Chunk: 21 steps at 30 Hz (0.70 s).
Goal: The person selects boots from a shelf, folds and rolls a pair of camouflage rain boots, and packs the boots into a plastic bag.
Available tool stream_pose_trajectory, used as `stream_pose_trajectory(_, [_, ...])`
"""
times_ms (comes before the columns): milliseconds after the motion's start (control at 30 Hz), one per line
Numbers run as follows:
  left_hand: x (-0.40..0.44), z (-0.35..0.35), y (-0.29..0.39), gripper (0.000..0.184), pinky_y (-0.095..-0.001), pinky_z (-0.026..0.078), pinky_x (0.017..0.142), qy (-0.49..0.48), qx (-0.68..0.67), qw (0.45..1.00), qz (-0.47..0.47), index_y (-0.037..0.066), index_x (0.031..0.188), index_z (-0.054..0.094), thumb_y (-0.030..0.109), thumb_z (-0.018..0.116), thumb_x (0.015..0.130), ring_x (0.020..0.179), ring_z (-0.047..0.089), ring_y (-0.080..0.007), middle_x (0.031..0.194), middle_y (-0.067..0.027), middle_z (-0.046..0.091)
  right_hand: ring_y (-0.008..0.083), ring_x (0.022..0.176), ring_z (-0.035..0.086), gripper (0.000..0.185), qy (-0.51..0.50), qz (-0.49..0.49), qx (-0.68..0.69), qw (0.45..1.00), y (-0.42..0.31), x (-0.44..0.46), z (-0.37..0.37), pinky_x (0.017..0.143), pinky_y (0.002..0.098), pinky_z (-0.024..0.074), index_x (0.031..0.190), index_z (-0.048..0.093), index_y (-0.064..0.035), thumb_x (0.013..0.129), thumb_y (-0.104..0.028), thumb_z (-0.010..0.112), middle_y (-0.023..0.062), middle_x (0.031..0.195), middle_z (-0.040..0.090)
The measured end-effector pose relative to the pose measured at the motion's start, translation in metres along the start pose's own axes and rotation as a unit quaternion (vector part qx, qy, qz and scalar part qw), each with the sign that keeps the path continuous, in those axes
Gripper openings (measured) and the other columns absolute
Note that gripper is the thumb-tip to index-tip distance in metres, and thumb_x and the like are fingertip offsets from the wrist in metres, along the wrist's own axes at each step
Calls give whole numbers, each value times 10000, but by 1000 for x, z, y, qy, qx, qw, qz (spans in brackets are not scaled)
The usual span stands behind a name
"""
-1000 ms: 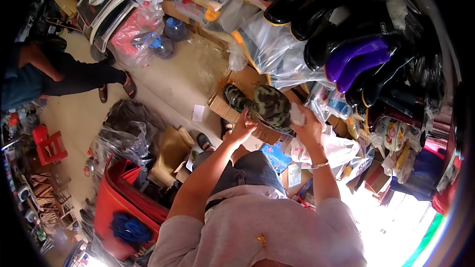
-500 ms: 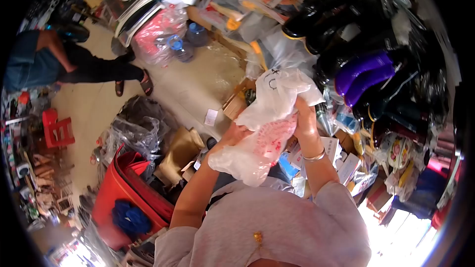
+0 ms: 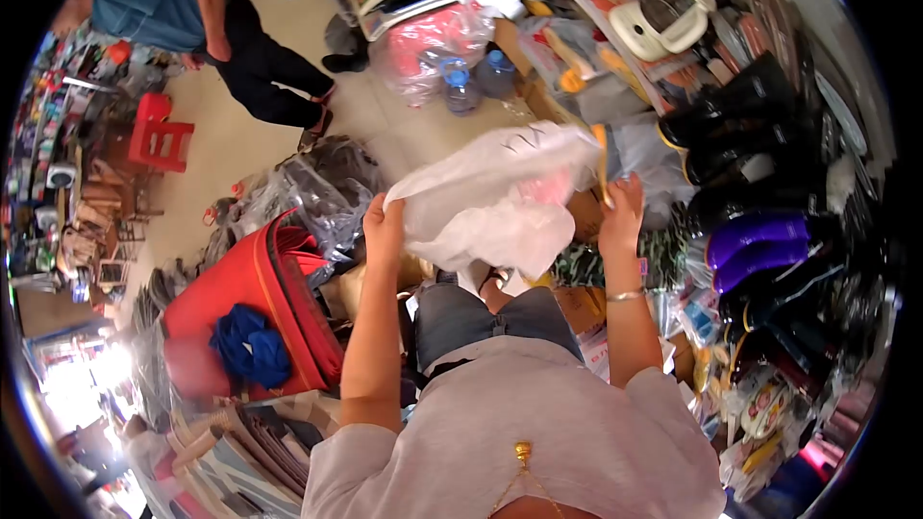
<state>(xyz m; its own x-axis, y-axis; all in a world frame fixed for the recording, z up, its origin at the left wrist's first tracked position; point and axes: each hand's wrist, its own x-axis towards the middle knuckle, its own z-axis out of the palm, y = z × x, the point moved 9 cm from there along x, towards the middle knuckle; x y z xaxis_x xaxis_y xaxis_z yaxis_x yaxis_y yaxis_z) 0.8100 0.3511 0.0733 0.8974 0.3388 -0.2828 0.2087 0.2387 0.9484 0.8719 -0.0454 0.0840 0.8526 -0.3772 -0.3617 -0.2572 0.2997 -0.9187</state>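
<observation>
My left hand (image 3: pixel 385 227) is closed on the left edge of a white, thin plastic bag (image 3: pixel 481 194) with dark marks and a pinkish-red patch. The bag spreads out limp to the right, above my lap. My right hand (image 3: pixel 622 210), with a bangle on its wrist, is raised just past the bag's right side. Its fingers look slightly apart, with nothing visible in them. Camouflage-patterned footwear (image 3: pixel 579 263) lies below, between the bag and my right forearm, partly hidden.
A red case (image 3: pixel 252 303) with blue cloth (image 3: pixel 250 344) stands at left. Glossy black boots (image 3: pixel 740 106) and purple boots (image 3: pixel 761 240) line the right. Water bottles (image 3: pixel 461 91) stand ahead on the floor. Another person (image 3: pixel 255 58) is at upper left, beyond a red stool (image 3: pixel 159 139).
The camouflage footwear was between my hands first; the white bag then came between them. Now my hands are farther apart and the bag is spread wider. The view has turned.
</observation>
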Motion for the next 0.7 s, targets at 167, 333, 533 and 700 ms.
stream_pose_trajectory(167, [-25,3,-6,248,-245,466,653,54,-116,986,-104,21,1068,520,151,507,858,792,568,-110,959,-47,596,297,1216,324,885,-335,-222,-198,894,-9,-96,113,984,423,265,1342,223,-55,640,-242,729,123,1349,274])
stream_pose_trajectory(333, [-42,31,14,359,-309,507,693,-39,-221,963,-150,30,1156,476,254,500,876,871,603,-179,1024,-71,599,332,1216,323,750,-358,-412,-439,714,-12,-148,182,1009,482,190,1217,427,-102,553,-207,759,140,1320,335])
stream_pose_trajectory(533, [-15,-82,49,351,-428,407,884,68,-388,915,81,84,1189,450,220,514,871,976,544,-188,1113,-68,560,108,742,586,201,-297,-24,-216,930,37,-51,133,652,220,487,1022,570,-23,846,-116,547,60,930,614])
stream_pose_trajectory(700, [-23,-97,51,628,-389,326,931,162,-34,985,47,117,1348,233,280,568,842,1110,426,-200,1274,-117,421,122,856,579,291,-289,109,67,949,15,-37,117,739,249,491,1135,513,-18,873,-145,498,54,996,589])
